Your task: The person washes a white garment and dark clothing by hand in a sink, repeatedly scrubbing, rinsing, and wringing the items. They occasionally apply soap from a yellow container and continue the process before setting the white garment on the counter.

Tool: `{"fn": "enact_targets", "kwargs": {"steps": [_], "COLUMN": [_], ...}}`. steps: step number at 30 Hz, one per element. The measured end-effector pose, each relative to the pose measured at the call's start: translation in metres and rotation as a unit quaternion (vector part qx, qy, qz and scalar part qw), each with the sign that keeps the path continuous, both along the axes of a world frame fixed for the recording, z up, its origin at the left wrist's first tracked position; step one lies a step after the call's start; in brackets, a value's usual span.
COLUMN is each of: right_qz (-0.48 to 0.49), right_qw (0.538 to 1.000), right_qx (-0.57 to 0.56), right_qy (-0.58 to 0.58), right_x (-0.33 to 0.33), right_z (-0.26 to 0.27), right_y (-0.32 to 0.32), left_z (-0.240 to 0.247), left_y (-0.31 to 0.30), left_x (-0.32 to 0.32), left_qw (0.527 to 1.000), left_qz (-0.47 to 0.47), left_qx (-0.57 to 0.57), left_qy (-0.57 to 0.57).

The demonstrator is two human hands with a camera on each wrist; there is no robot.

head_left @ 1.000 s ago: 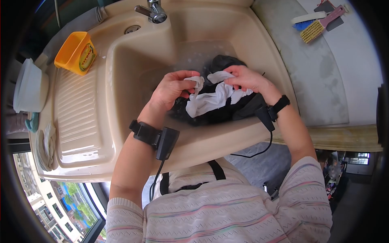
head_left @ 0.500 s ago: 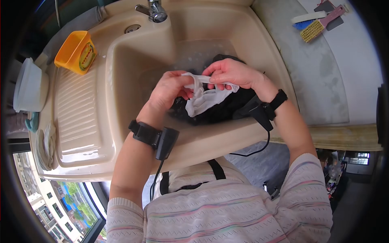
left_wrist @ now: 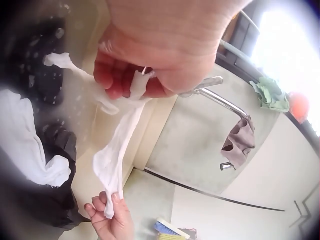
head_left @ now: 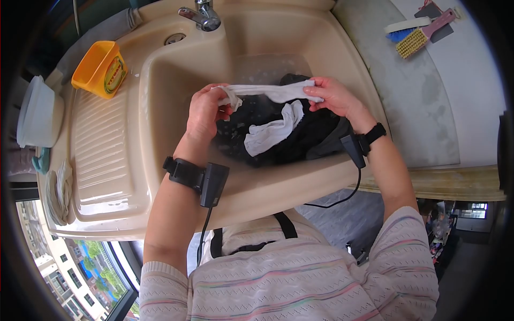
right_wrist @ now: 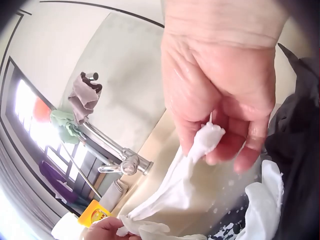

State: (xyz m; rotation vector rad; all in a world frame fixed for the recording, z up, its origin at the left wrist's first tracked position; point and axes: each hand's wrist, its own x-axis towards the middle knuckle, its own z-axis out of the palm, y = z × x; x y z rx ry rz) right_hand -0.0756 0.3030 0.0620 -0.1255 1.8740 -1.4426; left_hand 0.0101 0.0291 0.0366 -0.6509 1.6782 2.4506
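Observation:
A white sock (head_left: 267,92) is drawn out lengthwise between both hands above the sink water. My left hand (head_left: 204,109) grips its bunched end, with part of the cloth hanging below the fingers. At the other end my right hand (head_left: 334,98) pinches the sock between thumb and fingers, as the right wrist view also shows. Below lies a second white sock (head_left: 270,131), crumpled on dark clothing (head_left: 316,131) that sits partly under cloudy, bubbly water. Neither hand touches that second sock.
The beige sink (head_left: 176,80) has a tap (head_left: 206,16) at the back and a ribbed drainboard (head_left: 104,155) on the left. On the drainboard stands a yellow tub (head_left: 101,69), near a white basin (head_left: 40,115). Two brushes (head_left: 415,40) lie at the far right.
The hands were close together over the crumpled white cloth; they have moved apart, stretching one sock between them. The other white sock now lies separately on the dark clothing.

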Motion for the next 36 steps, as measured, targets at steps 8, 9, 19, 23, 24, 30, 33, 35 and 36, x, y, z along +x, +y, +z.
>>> {"fn": "enact_targets", "kwargs": {"steps": [8,9,19,23,24,30,33,35,36], "right_qz": [0.043,0.057,0.123,0.164,0.174,0.141,0.22,0.24,0.227], "right_qw": [0.994,0.994,0.987,0.983,0.981,0.99,0.975,0.968,0.972], "right_qx": [0.0,-0.014,0.027,0.035,0.038,-0.018,-0.001,0.019,0.013], "right_qy": [0.096,0.095,0.1,0.079,0.072,0.009,0.043,0.065,0.061], "right_x": [0.009,0.014,0.027,0.013,0.011,0.023,0.023,0.021,0.02], "right_z": [-0.005,-0.005,0.008,0.004,0.004,0.021,0.016,0.013,0.012], "right_y": [-0.042,-0.053,-0.086,-0.072,-0.071,-0.086,-0.091,-0.091,-0.09], "left_z": [-0.001,0.0,0.009,0.004,0.004,0.007,0.0,0.006,0.006], "left_y": [0.008,0.011,0.003,0.0,0.0,0.012,0.014,0.014,0.013], "left_x": [0.002,0.003,0.006,0.003,0.003,0.007,0.005,0.007,0.007], "left_qw": [0.994,0.993,0.984,0.98,0.98,0.969,0.952,0.959,0.959], "left_qz": [-0.08,-0.1,-0.155,-0.153,-0.153,-0.206,-0.239,-0.206,-0.205], "left_qx": [0.017,0.014,-0.038,-0.091,-0.091,-0.073,-0.108,-0.079,-0.079], "left_qy": [0.066,0.061,0.077,0.083,0.083,0.115,0.161,0.176,0.176]}}
